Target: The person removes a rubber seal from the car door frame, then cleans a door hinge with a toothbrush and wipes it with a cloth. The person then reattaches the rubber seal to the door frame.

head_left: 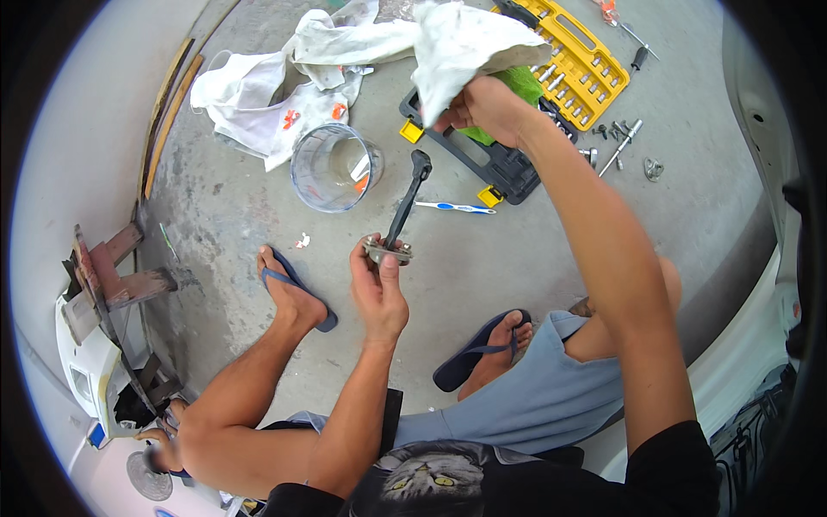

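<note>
My left hand [379,293] is closed around the metal bracket end of a door check strap [403,211], whose black arm points up and away from me. Farther out, my right hand [491,108] grips a white cloth [465,52] that hangs bunched over its fingers. Below that hand lie a green cloth [517,86] and the dark half of an opened tool case [508,168]. A blue and white toothbrush [457,207] rests on the floor between the strap and the case. Left of the strap stands a clear plastic tub [323,177] with small items inside.
The case's yellow half [586,69] holds several sockets. A ratchet [622,146], loose bolts [613,129] and a screwdriver [639,56] lie to its right. White gloves or rags [245,90] spread at the far left. Wooden strips [168,121] lean by the left wall; a white car panel [749,319] borders the right.
</note>
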A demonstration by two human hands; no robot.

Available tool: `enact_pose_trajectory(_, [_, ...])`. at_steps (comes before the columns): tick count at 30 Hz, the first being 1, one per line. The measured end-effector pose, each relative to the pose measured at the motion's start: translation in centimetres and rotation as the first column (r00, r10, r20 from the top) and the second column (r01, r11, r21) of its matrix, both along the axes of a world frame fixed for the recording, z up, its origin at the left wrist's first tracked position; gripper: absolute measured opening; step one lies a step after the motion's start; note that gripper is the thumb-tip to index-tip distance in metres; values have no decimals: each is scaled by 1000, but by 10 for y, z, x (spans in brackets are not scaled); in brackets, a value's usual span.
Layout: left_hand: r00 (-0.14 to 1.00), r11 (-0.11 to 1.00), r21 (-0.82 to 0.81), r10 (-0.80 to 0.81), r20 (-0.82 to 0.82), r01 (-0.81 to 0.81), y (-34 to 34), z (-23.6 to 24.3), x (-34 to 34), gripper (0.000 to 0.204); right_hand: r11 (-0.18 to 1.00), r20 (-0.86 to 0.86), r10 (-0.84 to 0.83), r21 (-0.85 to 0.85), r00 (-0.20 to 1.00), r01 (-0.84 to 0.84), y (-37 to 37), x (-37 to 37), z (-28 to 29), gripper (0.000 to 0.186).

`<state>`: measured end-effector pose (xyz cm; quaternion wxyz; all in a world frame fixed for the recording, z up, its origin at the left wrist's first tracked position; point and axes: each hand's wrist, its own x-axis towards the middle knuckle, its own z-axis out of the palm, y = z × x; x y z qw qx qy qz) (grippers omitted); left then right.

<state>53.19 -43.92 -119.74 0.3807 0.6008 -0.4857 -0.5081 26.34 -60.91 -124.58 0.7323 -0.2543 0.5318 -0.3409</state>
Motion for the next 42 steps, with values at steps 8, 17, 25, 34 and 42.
enact_pose_trajectory(8, [564, 853, 505, 485, -669, -135, -30, -7, -5, 41, 956, -452, 131, -178, 882, -233, 26, 28, 4, 33])
enact_pose_trajectory(17, [711, 776, 584, 268, -649, 240, -23, -30, -8, 45, 485, -553, 765, 157, 331, -860, 72, -70, 58, 40])
enact_pose_trajectory(25, [484, 473, 545, -864, 136, 692, 27, -80, -49, 44, 997, -998, 13, 18, 61, 79, 154, -269, -6, 33])
enact_pose_trajectory(34, [485, 646, 200, -711, 509, 737, 35, -90, -48, 48, 950, -983, -152, -116, 107, 289, 194, -314, -46, 31])
enact_pose_trajectory(42, [506, 625, 288, -768, 392, 726, 21, -102, -31, 53, 999, -971, 8, 19, 238, 43, 155, -288, -57, 27])
